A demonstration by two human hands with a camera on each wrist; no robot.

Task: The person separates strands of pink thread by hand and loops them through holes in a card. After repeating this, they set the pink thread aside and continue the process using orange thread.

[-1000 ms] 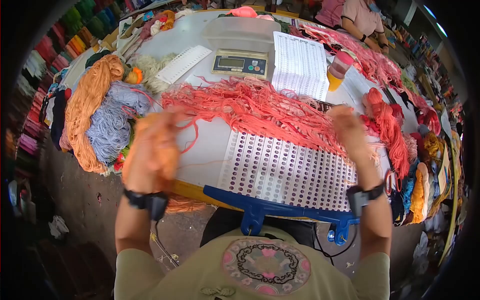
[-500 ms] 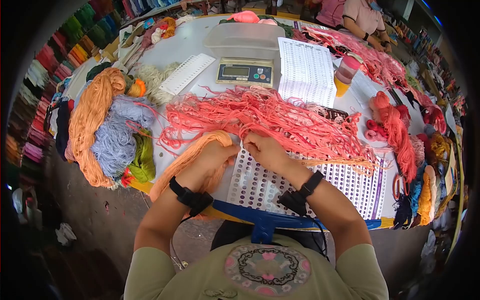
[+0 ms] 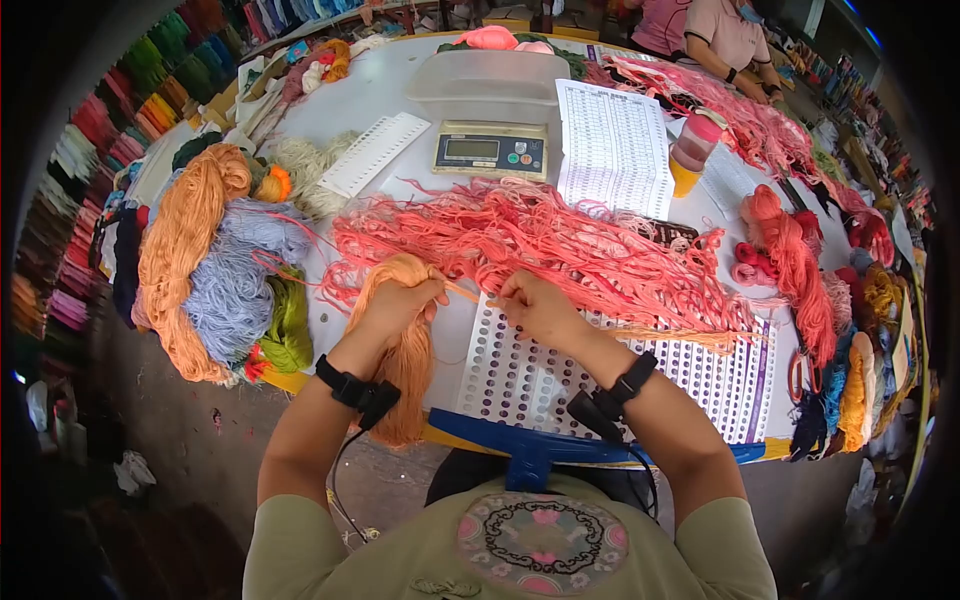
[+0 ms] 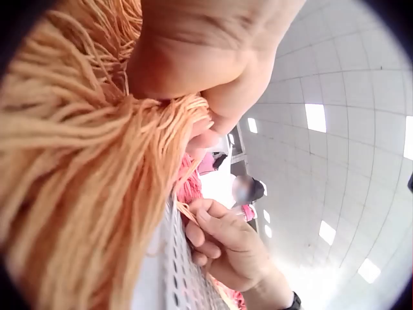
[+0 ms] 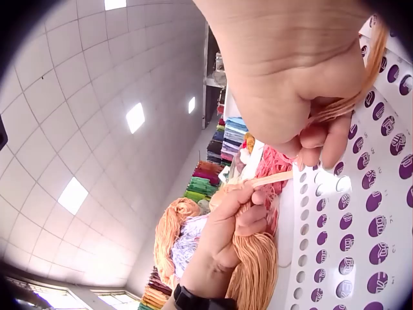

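My left hand (image 3: 405, 303) grips a light-orange skein of yarn (image 3: 405, 385), which hangs down over the table's near edge. A few orange strands (image 5: 274, 179) stretch from that hand to my right hand (image 3: 545, 308), whose thumb and fingers pinch them. Past the right hand, the loose orange lengths (image 3: 690, 337) trail rightward over the white card with rows of holes (image 3: 520, 375). Purple print (image 5: 377, 226) shows beside the holes in the right wrist view. Right behind both hands spreads a heap of coral-pink yarn (image 3: 500, 225).
A digital scale (image 3: 490, 150), a printed sheet (image 3: 615, 150) and a pink-lidded jar (image 3: 695, 145) stand behind the heap. Orange, lilac (image 3: 245, 265) and green skeins (image 3: 287, 325) pile at left. Red scissors (image 3: 797, 372) and more skeins lie at right. Another person (image 3: 735, 45) sits at the far side.
My hands were wide apart, then came together above the card's left end, the right one drawing orange strands across. Now they have separated slightly, and the skein hangs straighter below the left hand.
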